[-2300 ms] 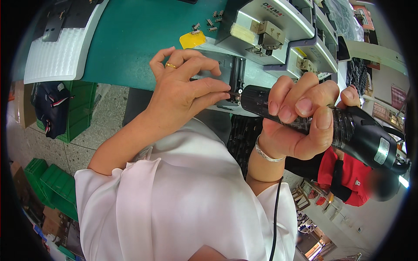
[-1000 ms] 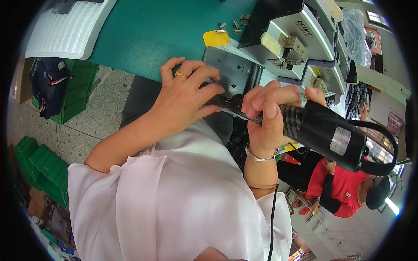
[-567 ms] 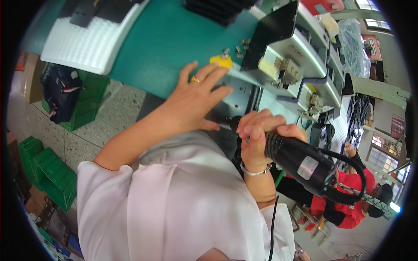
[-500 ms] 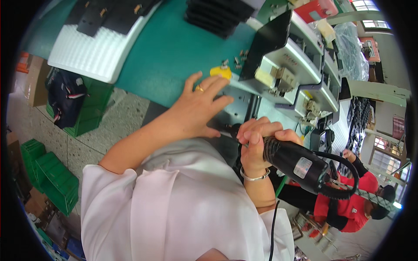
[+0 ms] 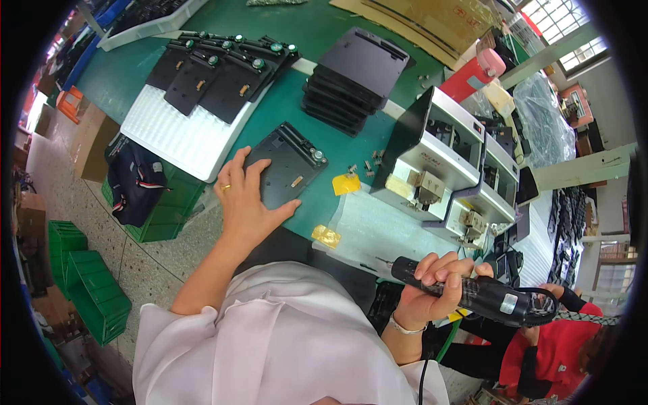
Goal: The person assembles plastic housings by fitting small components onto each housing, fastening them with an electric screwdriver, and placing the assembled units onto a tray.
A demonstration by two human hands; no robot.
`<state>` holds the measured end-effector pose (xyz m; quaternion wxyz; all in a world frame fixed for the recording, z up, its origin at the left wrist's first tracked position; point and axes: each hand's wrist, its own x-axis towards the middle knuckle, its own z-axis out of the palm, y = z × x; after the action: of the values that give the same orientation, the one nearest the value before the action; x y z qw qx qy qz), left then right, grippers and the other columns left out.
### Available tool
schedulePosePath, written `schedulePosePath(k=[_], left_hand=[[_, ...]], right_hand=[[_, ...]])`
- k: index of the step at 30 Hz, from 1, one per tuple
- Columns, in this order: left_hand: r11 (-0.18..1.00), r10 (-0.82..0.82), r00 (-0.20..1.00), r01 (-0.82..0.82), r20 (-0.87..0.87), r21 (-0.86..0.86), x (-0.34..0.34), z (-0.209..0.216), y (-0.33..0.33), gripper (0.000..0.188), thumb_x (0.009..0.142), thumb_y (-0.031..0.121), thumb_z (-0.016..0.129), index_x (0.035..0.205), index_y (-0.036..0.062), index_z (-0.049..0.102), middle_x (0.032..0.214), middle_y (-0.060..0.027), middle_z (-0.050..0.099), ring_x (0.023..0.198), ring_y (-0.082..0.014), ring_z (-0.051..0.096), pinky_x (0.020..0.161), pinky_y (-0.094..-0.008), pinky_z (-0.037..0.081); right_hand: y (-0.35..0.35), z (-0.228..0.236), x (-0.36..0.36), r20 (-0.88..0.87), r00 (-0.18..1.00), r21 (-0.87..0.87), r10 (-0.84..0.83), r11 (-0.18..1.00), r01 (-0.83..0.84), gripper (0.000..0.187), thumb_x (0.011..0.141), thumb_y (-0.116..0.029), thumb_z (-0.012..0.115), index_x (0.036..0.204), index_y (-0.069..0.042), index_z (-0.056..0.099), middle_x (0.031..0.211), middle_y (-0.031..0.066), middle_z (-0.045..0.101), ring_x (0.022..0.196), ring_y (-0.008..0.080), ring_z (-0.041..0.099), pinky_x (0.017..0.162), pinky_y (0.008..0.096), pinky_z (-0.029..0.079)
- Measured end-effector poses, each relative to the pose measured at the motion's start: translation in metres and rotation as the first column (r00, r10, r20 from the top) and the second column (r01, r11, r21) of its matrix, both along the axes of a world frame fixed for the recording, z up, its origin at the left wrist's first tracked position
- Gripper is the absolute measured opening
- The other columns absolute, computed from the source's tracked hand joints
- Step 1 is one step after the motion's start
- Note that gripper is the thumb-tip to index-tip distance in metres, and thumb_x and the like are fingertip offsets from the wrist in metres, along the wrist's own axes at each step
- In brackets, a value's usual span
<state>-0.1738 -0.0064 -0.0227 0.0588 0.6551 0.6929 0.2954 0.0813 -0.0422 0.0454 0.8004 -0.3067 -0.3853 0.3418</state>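
Note:
My left hand [image 5: 244, 202] grips a flat black panel [image 5: 287, 169] at its near left corner, fingers along the left side and thumb by the near edge. The panel lies on the green tabletop and carries a dark bar, a small round part and a brass-coloured piece. My right hand [image 5: 432, 290] is wrapped round a black electric screwdriver [image 5: 496, 300], held low at the right. Its thin bit points left, over the near edge of a white mat [image 5: 378, 226], apart from the panel.
Behind the panel stands a stack of black panels [image 5: 351, 81]. Similar panels with fitted parts lie on a white ribbed sheet [image 5: 179, 128] at left. Grey-white machines [image 5: 432, 155] stand at right, near small metal parts [image 5: 368, 165] and yellow patches [image 5: 346, 183]. A person in red [image 5: 547, 351] is at far right.
The black panel has gone from the white mat leftward onto the green tabletop with my left hand. The screwdriver has drawn away to the right and down. The view has shifted too.

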Motion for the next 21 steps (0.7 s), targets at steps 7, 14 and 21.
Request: schedulePosePath(k=[7,14,21], left_hand=[[0.998,0.056,0.993,-0.059,-0.102,-0.028,0.012,0.005,0.009,0.075,0.059,0.038,0.083,0.123,0.0103,0.053,0.143,-0.0147,0.036,0.127,-0.0357,0.032,0.103,-0.05,0.023],[0.935,-0.027,0.996,-0.003,0.08,0.356,0.009,0.078,0.055,0.072,0.059,0.032,0.083,0.122,0.0122,0.053,0.142,-0.0177,0.04,0.128,-0.0361,0.035,0.106,-0.0485,0.023],[0.919,0.046,0.997,-0.017,-0.064,0.394,0.071,0.092,0.162,0.064,0.065,0.044,0.077,0.117,0.0115,0.057,0.142,-0.0148,0.036,0.13,-0.0362,0.029,0.105,-0.0526,0.018]], right_hand=[[-0.002,-0.006,0.001,0.11,0.991,0.04,-0.072,0.997,0.068,0.033,0.087,-0.003,0.055,0.114,-0.009,0.037,0.068,0.0028,0.045,0.052,0.0103,0.042,0.043,0.0245,0.038],[0.003,-0.012,0.011,-0.012,0.999,0.009,-0.048,0.999,0.048,0.042,0.085,-0.004,0.064,0.113,-0.012,0.033,0.065,0.0038,0.046,0.051,0.0155,0.045,0.042,0.031,0.044],[0.007,-0.007,0.004,0.068,0.997,0.067,-0.042,0.997,0.038,0.038,0.086,-0.004,0.058,0.118,-0.009,0.037,0.063,0.0034,0.045,0.051,0.0138,0.044,0.042,0.0279,0.042]])
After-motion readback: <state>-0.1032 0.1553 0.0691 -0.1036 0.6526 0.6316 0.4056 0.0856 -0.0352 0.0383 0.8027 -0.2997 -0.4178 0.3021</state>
